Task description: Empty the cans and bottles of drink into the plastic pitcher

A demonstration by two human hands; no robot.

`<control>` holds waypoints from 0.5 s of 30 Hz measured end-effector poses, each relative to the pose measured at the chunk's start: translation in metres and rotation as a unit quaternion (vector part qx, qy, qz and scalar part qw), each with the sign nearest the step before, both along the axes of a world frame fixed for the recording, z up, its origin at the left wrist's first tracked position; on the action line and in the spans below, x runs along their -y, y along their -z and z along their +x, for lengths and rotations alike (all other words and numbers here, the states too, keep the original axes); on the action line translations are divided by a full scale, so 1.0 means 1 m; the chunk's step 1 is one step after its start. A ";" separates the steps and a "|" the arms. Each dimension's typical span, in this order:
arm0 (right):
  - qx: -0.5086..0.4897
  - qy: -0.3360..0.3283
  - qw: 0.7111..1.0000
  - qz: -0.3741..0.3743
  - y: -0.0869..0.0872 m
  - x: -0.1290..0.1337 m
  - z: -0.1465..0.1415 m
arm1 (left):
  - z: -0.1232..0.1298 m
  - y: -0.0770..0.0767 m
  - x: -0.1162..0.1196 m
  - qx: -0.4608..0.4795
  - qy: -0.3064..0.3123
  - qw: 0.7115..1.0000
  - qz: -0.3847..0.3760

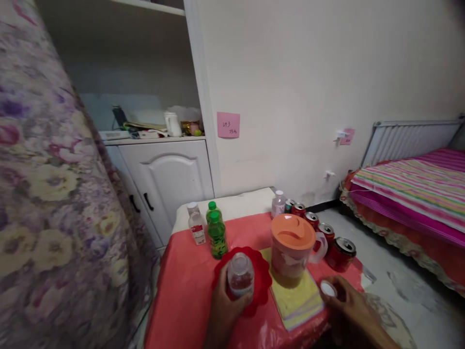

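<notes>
Lower centre, the left hand [229, 299] curls fingers round a clear plastic bottle [241, 273]; lower right, the right hand [343, 296] pinches a white cap [328, 289] that slackening fingers could drop.

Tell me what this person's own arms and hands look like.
The left grip and right grip are bare, ungloved hands. No sleeve shows on the left forearm or right forearm, and no watch, bracelet or marking can be made out.

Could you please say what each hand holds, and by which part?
Left hand: clear plastic bottle, around its side; right hand: white cap, by its edge.
</notes>
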State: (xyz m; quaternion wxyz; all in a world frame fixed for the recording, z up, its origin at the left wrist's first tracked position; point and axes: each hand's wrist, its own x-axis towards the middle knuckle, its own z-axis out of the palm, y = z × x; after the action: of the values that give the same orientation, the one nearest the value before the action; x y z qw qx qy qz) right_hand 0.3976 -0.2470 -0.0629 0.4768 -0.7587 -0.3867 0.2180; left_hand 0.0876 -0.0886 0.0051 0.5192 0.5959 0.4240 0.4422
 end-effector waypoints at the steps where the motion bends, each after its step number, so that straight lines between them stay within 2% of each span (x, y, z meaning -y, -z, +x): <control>1: -0.015 -0.030 0.999 -0.001 -0.007 0.005 -0.009 | 0.000 -0.001 0.001 0.003 0.004 1.000 -0.001; 5: -0.062 -0.181 0.982 0.004 -0.043 0.014 -0.054 | 0.000 -0.003 0.006 0.008 0.013 1.000 0.002; 7: -0.081 -0.223 0.972 -0.005 -0.065 0.008 -0.079 | 0.000 -0.002 0.008 0.004 0.012 1.000 0.007; 9: -0.066 -0.246 0.967 0.021 -0.087 -0.006 -0.102 | -0.001 -0.001 0.009 -0.002 0.011 1.000 0.008; 11: 0.000 -0.269 0.962 0.054 -0.108 -0.023 -0.119 | -0.002 0.000 0.009 0.000 0.016 1.000 0.010; 15: 0.134 -0.256 0.949 0.127 -0.138 -0.052 -0.137 | -0.002 -0.003 0.010 0.022 0.035 0.999 0.031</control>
State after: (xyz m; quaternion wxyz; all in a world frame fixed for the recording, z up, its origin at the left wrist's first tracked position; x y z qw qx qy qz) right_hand 0.2604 -0.1952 0.0751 0.4418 -0.5896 -0.6523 0.1781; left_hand 0.0852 -0.0985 0.0080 0.5250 0.6165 0.3773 0.4494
